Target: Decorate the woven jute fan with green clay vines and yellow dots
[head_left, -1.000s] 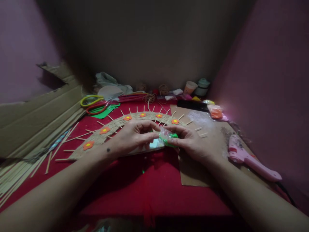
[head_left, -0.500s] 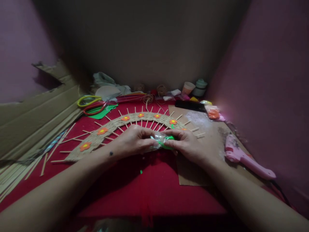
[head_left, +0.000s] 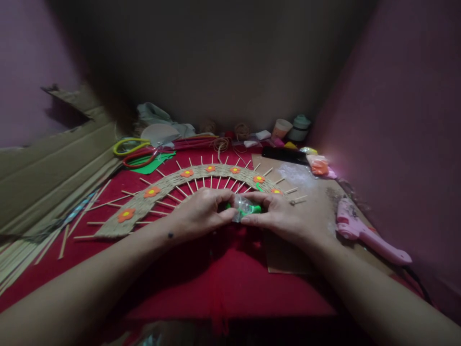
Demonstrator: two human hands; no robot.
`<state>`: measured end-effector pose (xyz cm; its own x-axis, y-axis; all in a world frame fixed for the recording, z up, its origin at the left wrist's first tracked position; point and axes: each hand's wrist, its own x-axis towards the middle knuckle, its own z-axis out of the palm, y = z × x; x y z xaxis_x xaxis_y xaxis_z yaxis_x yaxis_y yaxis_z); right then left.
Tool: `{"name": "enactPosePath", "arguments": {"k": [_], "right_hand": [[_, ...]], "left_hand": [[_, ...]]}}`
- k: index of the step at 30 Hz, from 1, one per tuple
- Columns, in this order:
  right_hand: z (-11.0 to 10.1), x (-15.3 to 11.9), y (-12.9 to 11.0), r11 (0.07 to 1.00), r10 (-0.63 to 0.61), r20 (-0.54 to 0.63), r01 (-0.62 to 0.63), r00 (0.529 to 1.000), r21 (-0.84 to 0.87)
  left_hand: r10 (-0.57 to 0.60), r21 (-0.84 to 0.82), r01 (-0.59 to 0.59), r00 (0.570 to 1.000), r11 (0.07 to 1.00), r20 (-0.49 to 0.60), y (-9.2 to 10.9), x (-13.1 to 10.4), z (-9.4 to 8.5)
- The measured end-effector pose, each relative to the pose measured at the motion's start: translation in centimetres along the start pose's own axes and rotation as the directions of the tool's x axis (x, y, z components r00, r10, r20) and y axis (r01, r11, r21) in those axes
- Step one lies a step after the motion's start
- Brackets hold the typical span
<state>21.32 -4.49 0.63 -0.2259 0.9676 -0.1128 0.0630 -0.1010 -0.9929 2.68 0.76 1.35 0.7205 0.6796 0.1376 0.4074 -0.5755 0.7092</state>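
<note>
Between my two hands is a small clear plastic packet (head_left: 245,205) with bright green, clay-like stuff in it. My left hand (head_left: 207,209) pinches its left side with thumb and fingers, and a bit of green shows by the thumb. On the other side my right hand (head_left: 279,214) has its thumb and fingers closed on the packet's right part. Just behind the hands lies a woven twine arch (head_left: 169,183) on thin sticks, decorated with several orange flowers with yellow centres. A green curl (head_left: 259,187) sits on the arch below one flower (head_left: 258,179).
A pink glue gun (head_left: 370,240) lies on the brown board (head_left: 288,254) at right. Scissors (head_left: 144,156) rest on green sheets (head_left: 154,165) at back left. A black phone-like object (head_left: 286,154), a cup (head_left: 281,129) and twine (head_left: 241,129) are at the back. Cardboard (head_left: 54,178) stands left.
My fingers have shifted on the packet, which now looks more bunched up, with green showing at its left side too. The view has moved slightly.
</note>
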Motion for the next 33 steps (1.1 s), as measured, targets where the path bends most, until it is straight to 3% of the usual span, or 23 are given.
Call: {"name": "enactPosePath", "arguments": {"k": [3, 5, 7, 9, 11, 14, 16, 22, 25, 29, 33], "right_hand": [[0.4, -0.1, 0.0, 0.998, -0.027, 0.001, 0.026, 1.000, 0.054], [0.4, -0.1, 0.1, 0.985, -0.045, -0.026, 0.049, 0.999, 0.163], [0.2, -0.2, 0.1, 0.967, -0.055, -0.095, 0.077, 0.994, 0.244], [-0.1, -0.2, -0.2, 0.963, -0.063, -0.184, 0.109, 0.981, 0.247], [-0.6, -0.2, -0.7, 0.982, -0.076, -0.281, 0.121, 0.957, 0.146], [-2.1, 0.3, -1.8, 0.964, -0.165, -0.423, 0.054, 0.891, -0.262], [-3.8, 1.3, -2.6, 0.835, -0.271, -0.487, -0.048, 0.830, -0.547], [-11.0, 6.1, -3.6, 0.691, -0.264, -0.571, -0.260, 0.777, -0.674], [-12.7, 7.4, -3.8, 0.624, -0.276, -0.590, -0.325, 0.759, -0.710], [-11.2, 6.8, -4.4, 0.569, -0.417, -0.563, -0.278, 0.713, -0.774], [-6.1, 4.5, -4.5, 0.572, -0.529, -0.439, -0.077, 0.726, -0.816]], "left_hand": [[0.007, -0.091, -0.003, 0.999, 0.996, 0.046, 0.7, -0.1, -0.6], [-0.067, -0.297, 0.123, 0.979, 0.947, 0.191, 1.1, -0.3, -1.6], [-0.060, -0.571, 0.249, 0.942, 0.782, 0.329, 1.2, -0.6, -2.9], [0.020, -0.815, 0.183, 0.973, 0.549, 0.232, 1.1, -0.7, -4.0], [0.044, -0.896, 0.119, 0.987, 0.428, 0.153, 0.7, -0.7, -4.5], [0.042, -0.887, 0.166, 0.978, 0.431, 0.204, 0.3, -0.4, -4.0], [0.038, -0.880, 0.215, 0.966, 0.424, 0.255, 0.1, -0.2, -3.3], [0.049, -0.896, 0.224, 0.964, 0.383, 0.262, 0.0, 0.1, -2.3], [0.054, -0.903, 0.212, 0.967, 0.372, 0.250, 0.0, 0.2, -2.2], [0.041, -0.915, 0.208, 0.971, 0.345, 0.236, -0.1, 0.4, -2.1], [0.086, -0.936, 0.197, 0.969, 0.291, 0.231, -0.3, 0.3, -1.9]]}}
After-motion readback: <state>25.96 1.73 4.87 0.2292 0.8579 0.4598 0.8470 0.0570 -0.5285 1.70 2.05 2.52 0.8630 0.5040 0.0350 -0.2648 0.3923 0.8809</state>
